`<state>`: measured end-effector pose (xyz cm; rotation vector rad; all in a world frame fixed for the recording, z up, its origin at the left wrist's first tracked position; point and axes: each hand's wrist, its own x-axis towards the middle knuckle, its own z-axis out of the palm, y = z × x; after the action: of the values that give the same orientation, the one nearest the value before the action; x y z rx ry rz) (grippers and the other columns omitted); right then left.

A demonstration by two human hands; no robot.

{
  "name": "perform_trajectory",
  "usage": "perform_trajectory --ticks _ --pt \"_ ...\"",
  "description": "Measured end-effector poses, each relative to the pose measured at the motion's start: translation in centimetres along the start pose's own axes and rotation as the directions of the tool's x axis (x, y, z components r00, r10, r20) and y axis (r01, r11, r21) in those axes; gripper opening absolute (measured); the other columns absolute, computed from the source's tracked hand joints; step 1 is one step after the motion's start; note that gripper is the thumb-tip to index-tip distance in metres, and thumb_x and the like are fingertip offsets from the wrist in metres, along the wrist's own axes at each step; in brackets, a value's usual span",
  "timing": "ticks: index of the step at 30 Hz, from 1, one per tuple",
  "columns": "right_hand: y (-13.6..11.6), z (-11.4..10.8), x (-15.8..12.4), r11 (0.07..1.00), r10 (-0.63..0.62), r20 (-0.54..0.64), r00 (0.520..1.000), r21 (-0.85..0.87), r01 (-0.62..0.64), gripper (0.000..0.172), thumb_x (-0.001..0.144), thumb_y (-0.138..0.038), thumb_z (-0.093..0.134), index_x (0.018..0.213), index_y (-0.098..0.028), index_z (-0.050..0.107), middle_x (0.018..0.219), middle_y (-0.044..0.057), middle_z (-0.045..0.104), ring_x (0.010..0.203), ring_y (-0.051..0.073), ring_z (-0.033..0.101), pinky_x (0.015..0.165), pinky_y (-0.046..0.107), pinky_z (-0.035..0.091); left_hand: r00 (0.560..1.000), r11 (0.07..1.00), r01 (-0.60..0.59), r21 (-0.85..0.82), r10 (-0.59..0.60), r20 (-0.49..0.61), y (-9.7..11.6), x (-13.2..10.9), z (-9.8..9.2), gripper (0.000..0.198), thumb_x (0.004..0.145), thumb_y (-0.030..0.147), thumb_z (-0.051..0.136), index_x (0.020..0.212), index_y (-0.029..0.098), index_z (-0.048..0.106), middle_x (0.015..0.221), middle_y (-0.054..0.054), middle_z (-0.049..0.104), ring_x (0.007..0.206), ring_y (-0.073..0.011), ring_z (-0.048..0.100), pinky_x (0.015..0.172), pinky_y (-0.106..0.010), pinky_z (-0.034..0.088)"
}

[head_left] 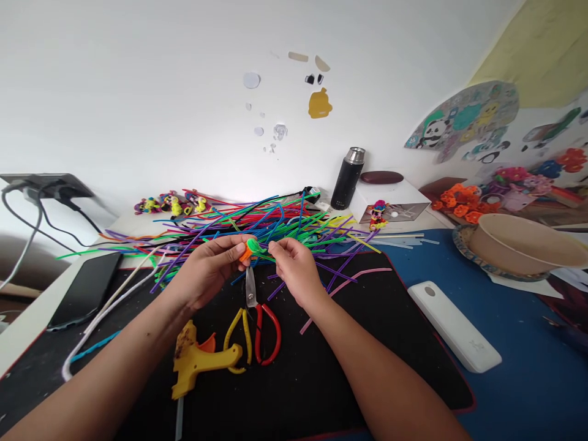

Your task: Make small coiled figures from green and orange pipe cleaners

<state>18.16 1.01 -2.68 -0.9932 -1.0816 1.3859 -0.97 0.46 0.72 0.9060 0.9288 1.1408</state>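
Between the fingertips of my left hand (209, 269) is a small orange and green pipe-cleaner piece (250, 247), coiled green at its top. My right hand (296, 269) pinches at the right of this piece, where a thin green end seems to reach its fingertips. Just below lie scissors (251, 297) with one yellow and one red handle, blades pointing up toward the piece. A yellow glue gun (197, 361) with an orange trigger rests below my left hand, a clear glue stick coming out of its end. Behind both hands spreads a heap of colourful pipe cleaners (285, 220).
A phone (85, 288) lies at left, near a power strip (46, 184) with cables. At the back stand a black flask (348, 179) and a white box (390, 199). To the right are a white power bank (454, 326) and a beige bowl (509, 245). Small pipe-cleaner figures (172, 204) sit back left.
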Motion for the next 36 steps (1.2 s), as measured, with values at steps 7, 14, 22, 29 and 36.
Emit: perform_trajectory --ticks 7,14,22,29,36 --pt "-0.7 -0.3 -0.1 0.981 -0.158 -0.01 0.987 -0.117 0.156 0.041 0.092 -0.062 0.074 0.085 -0.023 0.065 0.07 -0.004 0.051 0.059 0.014 0.044 0.054 0.028 0.034 1.0 0.998 0.021 -0.06 -0.021 0.003 -0.2 0.1 -0.1 0.039 0.067 0.031 0.106 0.096 0.012 0.089 0.083 -0.008 0.079 0.064 -0.0133 0.067 0.059 -0.021 0.058" --pt "-0.4 -0.2 -0.4 0.934 -0.228 0.061 0.972 -0.269 0.235 0.028 0.097 -0.051 0.072 0.1 -0.023 0.075 0.076 -0.002 0.058 0.066 0.016 0.053 0.063 0.029 0.042 0.997 0.995 0.065 -0.082 -0.062 0.035 0.0 -0.2 0.2 0.041 0.065 0.032 0.107 0.097 0.013 0.09 0.082 -0.008 0.079 0.066 -0.013 0.068 0.06 -0.02 0.059" --pt "0.2 0.3 -0.8 0.939 -0.13 0.156 0.979 -0.296 0.172 0.034 0.097 -0.057 0.071 0.092 -0.023 0.069 0.079 0.0 0.065 0.065 0.017 0.057 0.056 0.027 0.043 0.997 0.991 0.074 -0.11 -0.074 0.007 -0.1 -0.1 0.5 0.043 0.062 0.032 0.109 0.095 0.012 0.089 0.079 -0.006 0.077 0.065 -0.0117 0.067 0.061 -0.018 0.06" --pt "-0.3 0.4 -1.1 0.936 -0.153 0.165 0.974 -0.293 0.196 0.03 0.097 -0.05 0.069 0.085 -0.023 0.066 0.076 -0.001 0.066 0.067 0.017 0.059 0.061 0.028 0.042 1.0 0.999 0.015 -0.029 -0.015 0.008 -0.7 -0.1 0.6 0.043 0.066 0.037 0.107 0.098 0.014 0.09 0.083 -0.006 0.077 0.069 -0.013 0.067 0.064 -0.02 0.058" --pt "0.1 0.3 -0.9 0.951 -0.101 0.161 0.982 -0.273 0.142 0.031 0.095 -0.052 0.07 0.082 -0.024 0.064 0.062 -0.005 0.053 0.055 0.015 0.048 0.054 0.027 0.034 0.997 0.981 -0.077 0.176 0.077 0.009 -0.4 -0.3 0.5 0.044 0.073 0.048 0.102 0.103 0.019 0.088 0.09 -0.005 0.077 0.073 -0.0143 0.067 0.068 -0.024 0.057"
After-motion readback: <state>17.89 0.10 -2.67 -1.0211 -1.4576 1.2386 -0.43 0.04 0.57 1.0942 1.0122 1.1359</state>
